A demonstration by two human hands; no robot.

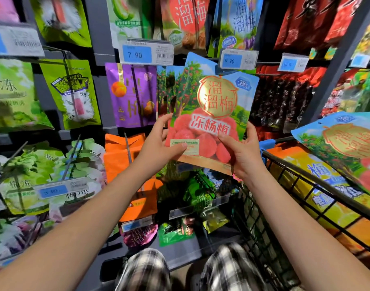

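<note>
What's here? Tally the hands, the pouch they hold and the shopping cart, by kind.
Hands: 2 (left hand, right hand)
Pouch, held: 1
Shopping cart: 1
Total: 4

There are two hands, the left hand point(158, 143) and the right hand point(242, 152), with one bayberry pouch point(213, 114) between them. At the right is one wire cart point(301, 175). Three price tags point(146, 53) point(237, 59) point(60, 191) show readable numbers.

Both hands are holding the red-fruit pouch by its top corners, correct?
Not quite: the head view shows the left hand and right hand holding the red-fruit pouch by its bottom corners, not the top.
</note>
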